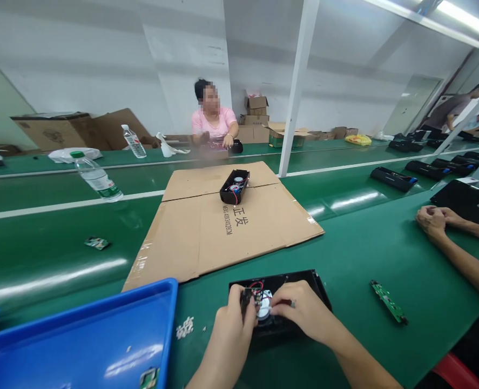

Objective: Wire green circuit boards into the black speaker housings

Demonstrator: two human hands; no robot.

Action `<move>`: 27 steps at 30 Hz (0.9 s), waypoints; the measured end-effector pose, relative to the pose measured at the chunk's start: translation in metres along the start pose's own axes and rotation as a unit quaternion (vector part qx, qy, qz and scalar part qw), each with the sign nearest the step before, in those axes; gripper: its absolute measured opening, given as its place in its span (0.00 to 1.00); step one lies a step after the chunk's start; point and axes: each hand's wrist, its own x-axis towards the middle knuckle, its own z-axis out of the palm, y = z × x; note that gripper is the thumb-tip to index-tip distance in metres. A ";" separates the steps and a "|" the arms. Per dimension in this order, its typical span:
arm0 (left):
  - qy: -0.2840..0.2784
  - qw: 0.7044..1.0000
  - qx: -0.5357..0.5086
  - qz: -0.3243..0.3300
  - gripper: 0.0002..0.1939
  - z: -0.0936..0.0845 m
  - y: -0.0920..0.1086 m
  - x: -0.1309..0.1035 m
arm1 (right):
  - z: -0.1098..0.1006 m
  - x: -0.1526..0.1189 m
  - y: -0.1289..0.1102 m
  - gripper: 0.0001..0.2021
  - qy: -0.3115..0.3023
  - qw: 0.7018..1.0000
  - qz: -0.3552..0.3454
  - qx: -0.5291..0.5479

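A black housing point(316, 286) lies on the green table in front of me, with a round silver speaker point(264, 305) and red wires inside. Over its left part, my left hand point(236, 319) pinches a small dark component point(246, 300). My right hand point(299, 308) is closed at the speaker's right side, its fingertips pressed together; what they hold is too small to make out. Both hands are close together above the housing, which they partly cover. Small white pieces point(184, 327) lie to the left of my left hand.
A blue tray point(168, 324) stands at left. Cardboard point(218, 232) beyond the housing bears another black housing point(228, 195). A green circuit board point(388, 302) lies at right, near another person's hands point(431, 220). Bottles stand at back left; a person sits across the table.
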 end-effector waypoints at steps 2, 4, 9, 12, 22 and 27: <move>0.019 1.000 0.005 -0.013 0.06 0.002 0.001 0.000 | 0.007 -0.001 0.000 0.09 0.010 0.997 -0.051 -0.055; 0.026 0.999 0.014 -0.020 0.06 0.003 0.001 0.000 | 0.014 -0.001 0.005 0.09 0.043 0.987 -0.098 -0.123; -0.010 0.999 0.032 -0.016 0.06 0.000 0.001 0.002 | 0.027 0.001 0.017 0.09 0.110 0.944 -0.190 -0.246; -0.027 0.999 0.037 -0.007 0.06 -0.003 0.001 0.002 | 0.029 0.003 0.016 0.15 0.131 0.919 -0.232 -0.290; -0.038 0.999 0.018 0.007 0.06 -0.005 0.002 0.004 | 0.030 0.002 0.013 0.20 0.142 0.909 -0.248 -0.302; -0.042 0.999 0.002 0.016 0.06 -0.004 -0.001 0.004 | 0.030 0.002 0.012 0.20 0.145 0.896 -0.262 -0.328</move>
